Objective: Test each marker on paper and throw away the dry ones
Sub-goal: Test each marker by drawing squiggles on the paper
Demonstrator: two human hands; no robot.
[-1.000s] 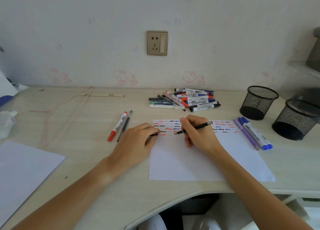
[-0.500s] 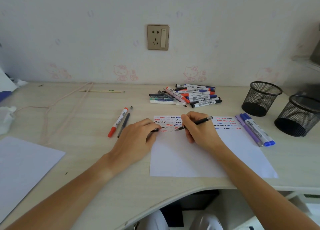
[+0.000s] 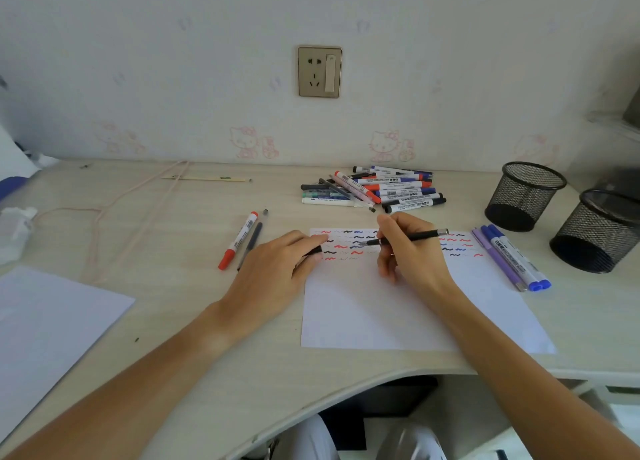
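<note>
I looked down on a pale wood-grain desk (image 3: 180,321) set against a white wall with faint pink cartoon prints and a brass-coloured socket (image 3: 319,71). My right hand (image 3: 408,251) pinched a slim black pen (image 3: 412,237), its tip on the sheet of paper (image 3: 398,314) among rows of red, blue and black squiggles. My left hand (image 3: 273,272) lay at the sheet's left edge, fingers curled around a small black cap (image 3: 314,250). Behind the paper sat a loose pile of markers (image 3: 377,190), just beyond my right knuckles. To the right, three blue and purple markers (image 3: 509,257) lay along the sheet's edge, and past them stood two black mesh cups (image 3: 526,196), round and open-topped. Left of the paper lay a red marker (image 3: 238,240) beside a thin dark pen (image 3: 251,240); farther left, a pink cord (image 3: 104,213) and a second white sheet (image 3: 52,328). The desk's front edge curved inward near me.
</note>
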